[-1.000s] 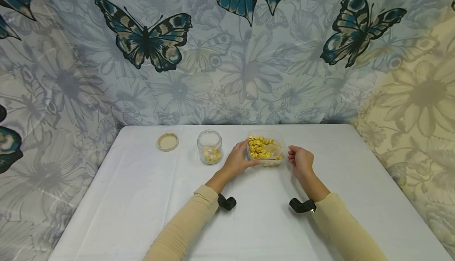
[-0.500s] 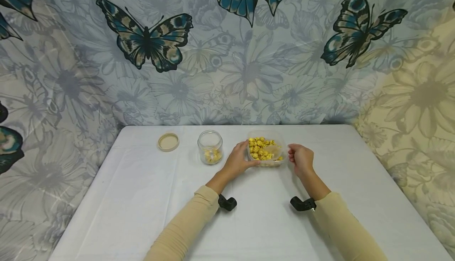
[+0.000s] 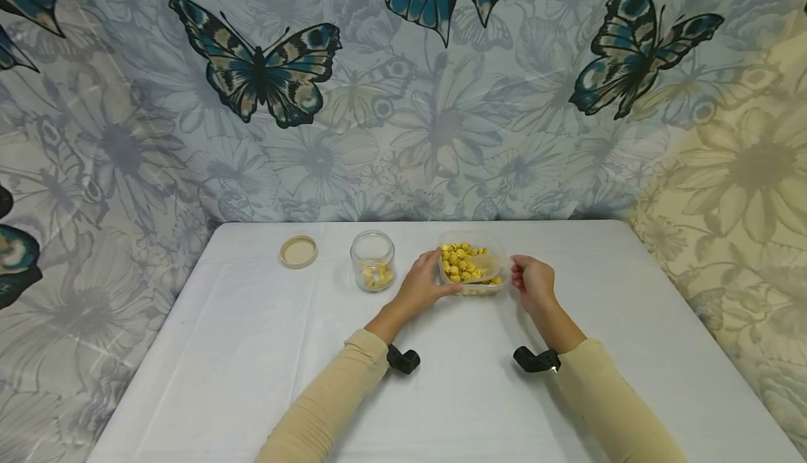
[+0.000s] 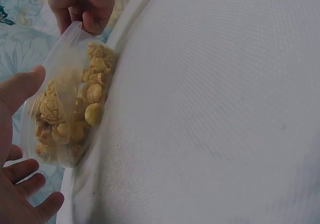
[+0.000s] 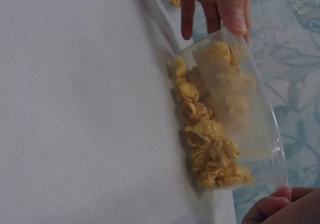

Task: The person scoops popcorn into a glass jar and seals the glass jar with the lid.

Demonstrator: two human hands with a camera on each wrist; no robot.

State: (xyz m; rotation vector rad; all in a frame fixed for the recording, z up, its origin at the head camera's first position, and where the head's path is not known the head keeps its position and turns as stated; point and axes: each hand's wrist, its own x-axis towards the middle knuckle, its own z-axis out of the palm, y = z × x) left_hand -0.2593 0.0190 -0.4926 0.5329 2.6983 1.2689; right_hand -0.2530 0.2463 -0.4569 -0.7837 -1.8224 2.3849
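Note:
A clear plastic container (image 3: 488, 291) of yellow popcorn (image 3: 459, 261) rests on the white table. My left hand (image 3: 419, 284) holds its left side, thumb at the near corner and fingers spread along the far side. In the right wrist view the left thumb lies on the rim. A frosted, see-through plastic scoop (image 5: 227, 92) lies over the popcorn inside. My right hand (image 3: 534, 282) is at the container's right rim, fingers curled and pinching the end of the scoop; its handle barely shows against the clear wall.
Left of the container stands an open glass jar (image 3: 372, 253) with some popcorn at its bottom. A round, pale lid (image 3: 298, 252) lies further left on the white table (image 3: 454, 379). Behind rises a wall covering (image 3: 435, 155) with butterflies and flowers.
The popcorn has shifted slightly inside the container around the scoop. My right hand has moved only a little; the left hand keeps its hold on the container.

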